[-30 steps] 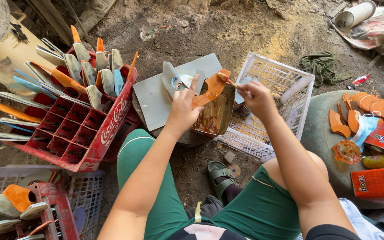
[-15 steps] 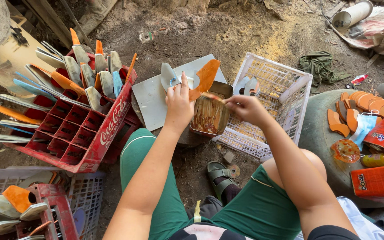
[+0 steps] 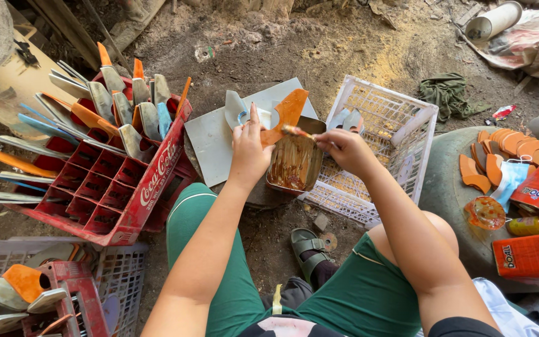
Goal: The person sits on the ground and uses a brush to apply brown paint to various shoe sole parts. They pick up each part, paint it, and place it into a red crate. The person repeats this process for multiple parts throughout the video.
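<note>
Two crates flank your work: the big red plastic bottle crate [image 3: 120,187] on the earth floor to your left, its cells stuck with orange-coated and bare grey blades, and the white plastic mesh basket [image 3: 400,134] to your right. Between them lies the pale grey square board [image 3: 210,143], with the rusty rectangular tin of brown-orange coating [image 3: 294,163] at its right edge. Your left hand [image 3: 249,153] pinches the small curved grey blade, half coated orange [image 3: 287,112], over the tin's far rim; keep it there so drips fall back in. Your right hand [image 3: 341,150] has its fingers pressed together around the thin brush [image 3: 297,131]. Stroke toward the bare end, and keep your left fingertips off the wet part.
</note>
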